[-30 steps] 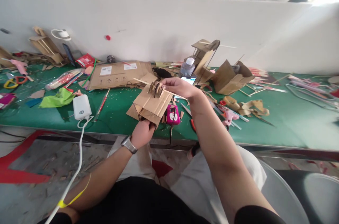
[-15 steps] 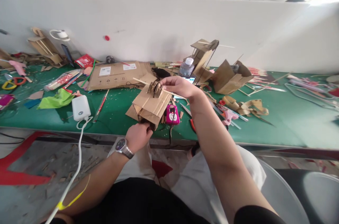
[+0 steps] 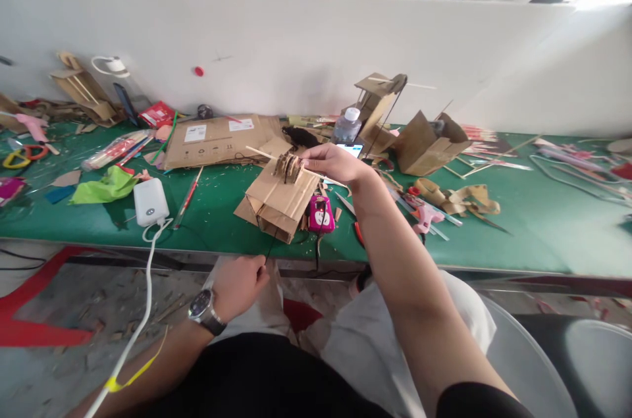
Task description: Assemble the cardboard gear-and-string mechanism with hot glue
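Note:
A small cardboard box (image 3: 279,202) stands on the green table (image 3: 518,234) near its front edge. On top of it sits a cardboard spool (image 3: 288,166) on a thin wooden stick (image 3: 259,153). My right hand (image 3: 330,163) is closed in a pinch on the stick, right beside the spool. My left hand (image 3: 239,286), with a watch on its wrist, is below the table edge near my lap. Its fingers are closed on a thin dark string (image 3: 269,248) that runs up to the front of the box.
A pink gadget (image 3: 320,212) lies right of the box, a white power bank (image 3: 151,201) with its cable to the left. Behind are flat cardboard (image 3: 217,136), a water bottle (image 3: 348,126), cardboard models and a pink glue gun (image 3: 424,215). A white partition backs the table.
My left hand has drawn back from the box's front opening toward my lap, with the thin string coming out after it. My right hand has stayed on the stick.

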Demonstrator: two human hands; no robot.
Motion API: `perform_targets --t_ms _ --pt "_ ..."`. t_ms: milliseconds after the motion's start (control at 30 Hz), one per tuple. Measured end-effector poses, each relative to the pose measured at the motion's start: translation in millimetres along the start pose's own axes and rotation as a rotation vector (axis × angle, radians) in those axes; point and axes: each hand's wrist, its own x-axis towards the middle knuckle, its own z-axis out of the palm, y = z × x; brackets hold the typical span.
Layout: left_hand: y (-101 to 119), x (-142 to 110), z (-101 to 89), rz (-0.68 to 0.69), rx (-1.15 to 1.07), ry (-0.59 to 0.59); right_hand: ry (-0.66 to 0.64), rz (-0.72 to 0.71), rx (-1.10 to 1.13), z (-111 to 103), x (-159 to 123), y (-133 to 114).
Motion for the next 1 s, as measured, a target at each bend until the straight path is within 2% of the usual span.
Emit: perform_targets --t_ms 167,333,467,767,900,1000 --pt "-1 -3 5.3 -0.003 -0.017 -0.021 -0.001 0.023 0.017 0 1 2" --pt "-5 -4 3.7 0.034 -0.062 -0.009 0.036 -0.087 0.098 3 2 -2" --pt "-3 -4 2.1 0.035 -0.086 -0.007 0.055 -0.194 0.140 10 -2 -22" --pt "2 0 4.8 0.030 -0.140 -0.023 0.122 -0.296 -0.014 37 -26 -83" --pt "0 2 8.9 0.023 -0.154 -0.024 0.143 -0.326 -0.020 46 -30 -95" --pt "-3 4 12.3 0.023 -0.160 -0.023 0.153 -0.335 -0.052 46 -29 -94"
